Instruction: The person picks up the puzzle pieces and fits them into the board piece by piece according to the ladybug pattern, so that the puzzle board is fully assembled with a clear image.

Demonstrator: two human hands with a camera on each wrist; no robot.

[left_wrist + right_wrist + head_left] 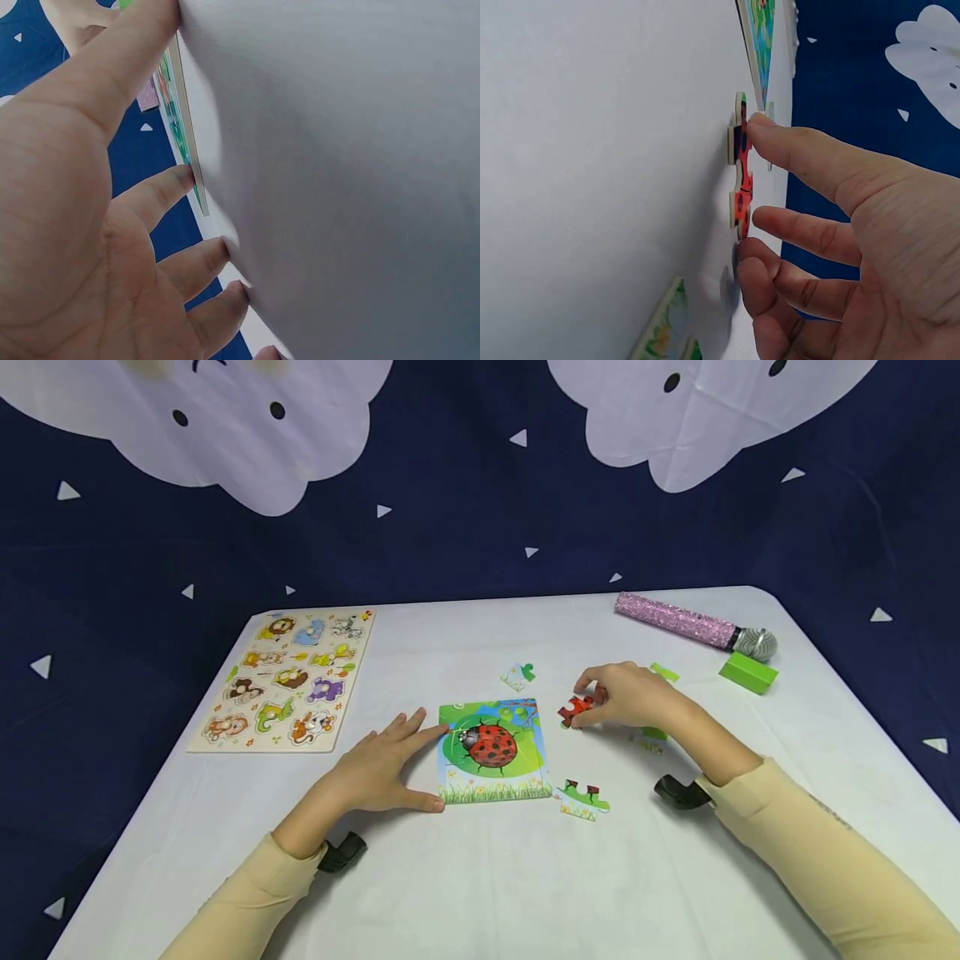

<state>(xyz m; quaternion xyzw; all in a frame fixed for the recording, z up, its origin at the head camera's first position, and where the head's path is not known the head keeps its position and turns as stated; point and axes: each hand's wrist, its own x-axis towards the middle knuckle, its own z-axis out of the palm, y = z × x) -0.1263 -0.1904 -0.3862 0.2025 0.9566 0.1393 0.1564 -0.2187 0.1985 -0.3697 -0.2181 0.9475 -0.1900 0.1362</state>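
Left hand (381, 770) (wide-splayed) against the ladybug board (493, 750), right hand (632, 695) pinched round a red puzzle piece (573, 711)

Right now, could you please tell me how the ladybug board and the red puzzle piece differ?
The ladybug board is roughly square, while the red puzzle piece has an irregular, knobbed outline. The board is clearly larger than the piece. The board lies flat with the left hand touching its edge, whereas the right hand pinches the piece. Both show red with dark markings.
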